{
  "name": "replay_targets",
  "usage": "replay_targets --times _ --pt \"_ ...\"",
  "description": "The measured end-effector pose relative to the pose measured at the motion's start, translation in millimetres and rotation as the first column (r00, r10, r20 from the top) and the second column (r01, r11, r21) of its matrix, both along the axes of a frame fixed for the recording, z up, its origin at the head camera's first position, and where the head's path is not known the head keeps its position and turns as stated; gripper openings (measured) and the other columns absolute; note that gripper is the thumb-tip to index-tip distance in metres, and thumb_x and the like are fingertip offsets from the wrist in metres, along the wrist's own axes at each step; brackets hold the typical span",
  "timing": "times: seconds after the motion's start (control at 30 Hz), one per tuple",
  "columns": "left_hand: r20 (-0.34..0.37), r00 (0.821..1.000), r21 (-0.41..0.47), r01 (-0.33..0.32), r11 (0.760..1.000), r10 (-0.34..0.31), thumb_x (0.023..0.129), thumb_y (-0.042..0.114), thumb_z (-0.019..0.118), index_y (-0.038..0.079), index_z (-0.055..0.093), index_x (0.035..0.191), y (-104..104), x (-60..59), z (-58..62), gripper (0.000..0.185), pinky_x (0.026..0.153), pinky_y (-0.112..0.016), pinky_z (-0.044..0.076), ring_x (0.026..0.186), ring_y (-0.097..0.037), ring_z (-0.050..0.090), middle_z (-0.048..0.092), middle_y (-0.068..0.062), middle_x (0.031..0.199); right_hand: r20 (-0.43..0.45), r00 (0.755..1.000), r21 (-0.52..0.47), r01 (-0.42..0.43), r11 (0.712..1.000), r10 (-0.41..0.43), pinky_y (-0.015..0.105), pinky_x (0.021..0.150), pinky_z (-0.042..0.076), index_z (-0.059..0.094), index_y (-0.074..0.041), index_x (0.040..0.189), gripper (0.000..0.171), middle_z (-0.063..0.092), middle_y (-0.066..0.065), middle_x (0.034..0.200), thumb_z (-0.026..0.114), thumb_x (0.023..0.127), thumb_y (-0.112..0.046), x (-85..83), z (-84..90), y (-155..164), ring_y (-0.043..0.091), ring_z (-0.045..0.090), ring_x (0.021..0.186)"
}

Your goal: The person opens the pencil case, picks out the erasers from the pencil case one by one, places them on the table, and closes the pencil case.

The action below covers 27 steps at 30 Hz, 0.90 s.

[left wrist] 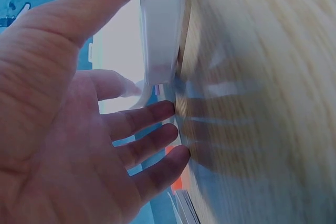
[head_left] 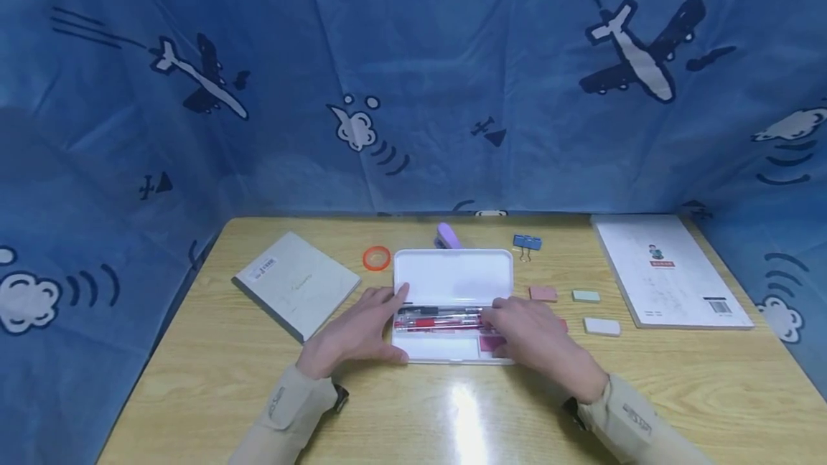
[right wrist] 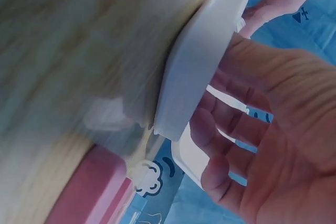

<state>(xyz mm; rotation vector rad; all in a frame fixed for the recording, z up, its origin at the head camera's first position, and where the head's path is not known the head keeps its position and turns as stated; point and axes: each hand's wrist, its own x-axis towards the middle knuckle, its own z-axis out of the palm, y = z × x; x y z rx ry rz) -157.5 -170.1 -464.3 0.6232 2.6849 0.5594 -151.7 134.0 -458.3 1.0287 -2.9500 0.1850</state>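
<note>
Viewing from the head camera, I find the white pencil case [head_left: 452,307] lying open at the middle of the table [head_left: 213,372], its long axis running from 9 o'clock to 3 o'clock and its lid [head_left: 454,275] tipped back toward 12 o'clock. Pens [head_left: 439,317], red and black, lie along that same axis in the tray.

The left hand [head_left: 362,332] rests at the 9 o'clock end of the case; its fingers are nearly straight and spread, with the thumb against the white rim, as the left wrist view confirms [left wrist: 79,129]. The right hand [head_left: 536,336] covers the 3 o'clock end, fingers relaxed and lying over the tray and lid edge; the right wrist view shows them loosely extended beside the white shell [right wrist: 205,61], holding nothing that I can make out. Both hands touch the case, one at each short end, so neither is clearly nearer.

Around the case: a grey notebook [head_left: 297,284] at 9 o'clock, an orange tape ring [head_left: 377,257] at 11 o'clock, a purple stapler [head_left: 448,236] at 12 o'clock, a blue binder clip [head_left: 527,243] at 1 o'clock, small erasers [head_left: 586,296] and a white booklet [head_left: 668,268] toward 3 o'clock.
</note>
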Motion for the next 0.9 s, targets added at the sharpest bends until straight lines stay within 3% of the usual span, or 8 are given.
replay_targets --times 0.23,0.63,0.9 --pt "0.005 1.000 -0.013 -0.007 1.000 0.007 0.075 0.051 0.087 0.016 0.019 0.164 1.2 -1.0 0.2 0.117 0.121 -0.046 0.034 0.148 -0.028 0.032 0.033 -0.011 0.164 -0.041 0.997 -0.037 -0.073 0.997 0.072 0.020 0.054 0.037 0.068 -0.021 0.086 0.030 0.061 -0.009 0.077 0.093 0.069 -0.025 -0.1 -1.8 3.2 0.004 0.049 0.064" --pt "0.011 1.000 -0.018 -0.010 1.000 0.011 0.075 0.051 0.087 0.016 0.019 0.164 1.5 -1.4 1.7 0.116 0.122 -0.046 0.033 0.149 -0.029 0.031 0.031 -0.011 0.165 -0.142 0.981 -0.096 -0.144 0.985 0.129 0.016 0.050 0.033 0.066 -0.024 0.071 0.021 0.055 -0.014 0.069 0.083 0.082 -0.021 2.3 -2.4 6.6 -0.001 0.042 0.060" --pt "0.014 1.000 0.002 -0.010 1.000 0.009 0.075 0.050 0.087 0.016 0.020 0.163 1.1 -0.6 0.8 0.116 0.121 -0.047 0.033 0.149 -0.029 0.031 0.031 -0.011 0.165 -0.089 0.990 -0.112 -0.116 0.987 0.106 0.015 0.052 0.037 0.070 -0.023 0.074 0.016 0.060 -0.013 0.071 0.084 0.081 -0.020 4.2 2.9 8.4 -0.001 0.046 0.062"
